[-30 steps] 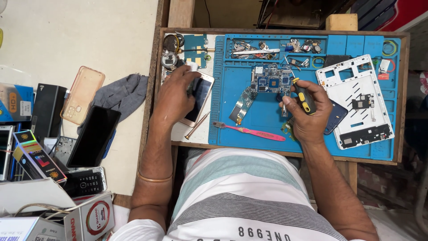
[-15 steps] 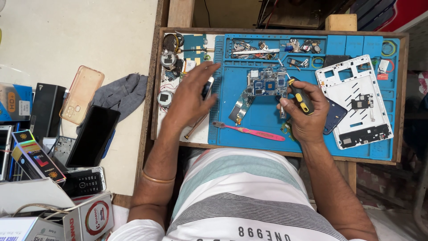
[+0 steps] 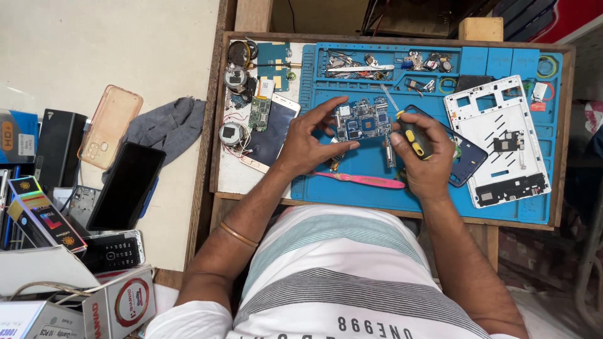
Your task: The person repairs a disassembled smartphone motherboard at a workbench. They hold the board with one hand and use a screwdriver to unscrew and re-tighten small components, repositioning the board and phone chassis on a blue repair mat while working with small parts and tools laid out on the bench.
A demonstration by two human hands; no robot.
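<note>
While the left hand (image 3: 306,145) pinches the blue rectangular circuit board (image 3: 363,120) on the blue silicone mat (image 3: 502,213), the right hand (image 3: 428,164) just beside the board clasps a black-and-yellow screwdriver (image 3: 411,132).

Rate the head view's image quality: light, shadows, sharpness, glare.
Head view: soft, even daylight, only faint shadows under the left hand and right hand; circuit board and blue mat sharp, no motion blur; no strong glare, a dull sheen on the black phone; top edge darker.
</note>
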